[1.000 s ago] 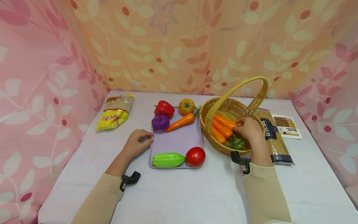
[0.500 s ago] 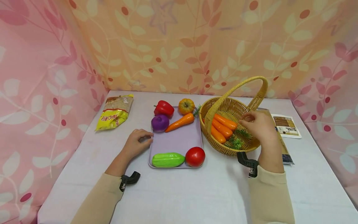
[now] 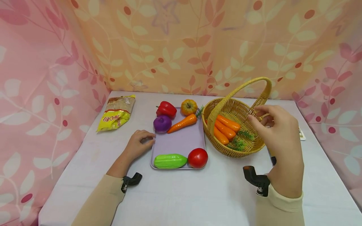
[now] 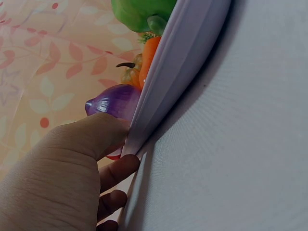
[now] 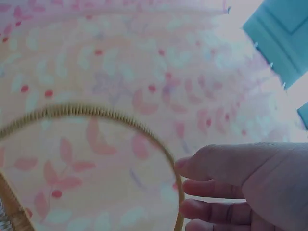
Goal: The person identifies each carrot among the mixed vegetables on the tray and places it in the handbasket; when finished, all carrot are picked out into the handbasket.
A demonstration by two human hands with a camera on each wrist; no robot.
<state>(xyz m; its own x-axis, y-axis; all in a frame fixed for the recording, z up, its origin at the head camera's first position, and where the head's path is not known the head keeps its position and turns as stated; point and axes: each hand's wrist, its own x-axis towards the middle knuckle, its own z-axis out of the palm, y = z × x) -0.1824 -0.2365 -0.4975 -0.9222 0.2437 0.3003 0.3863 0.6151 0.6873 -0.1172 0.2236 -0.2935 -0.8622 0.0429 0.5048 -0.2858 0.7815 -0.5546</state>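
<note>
In the head view my left hand (image 3: 139,145) is at the left edge of a lilac tray (image 3: 181,140). The left wrist view shows its thumb and index finger (image 4: 120,169) pinching the tray's rim. On the tray lie a red bell pepper (image 3: 166,109), a purple onion-like vegetable (image 3: 162,124), a small pumpkin (image 3: 189,107), a carrot (image 3: 182,123), a green gourd-like vegetable (image 3: 170,161) and a tomato (image 3: 197,158). My right hand (image 3: 280,135) is raised, holding nothing, beside a wicker basket (image 3: 223,151) with carrots (image 3: 224,129) inside. Its fingers are loosely bent near the basket's handle (image 5: 91,110).
A yellow-and-brown food packet (image 3: 117,113) lies at the back left. Right of the basket, another packet (image 3: 302,135) is mostly hidden by my right hand. Floral cloth (image 3: 175,47) hangs behind the white table (image 3: 181,197) and at both sides.
My right hand has let go of a carrot in the basket and drawn back, up and to the right. The left hand and the tray have not moved.
</note>
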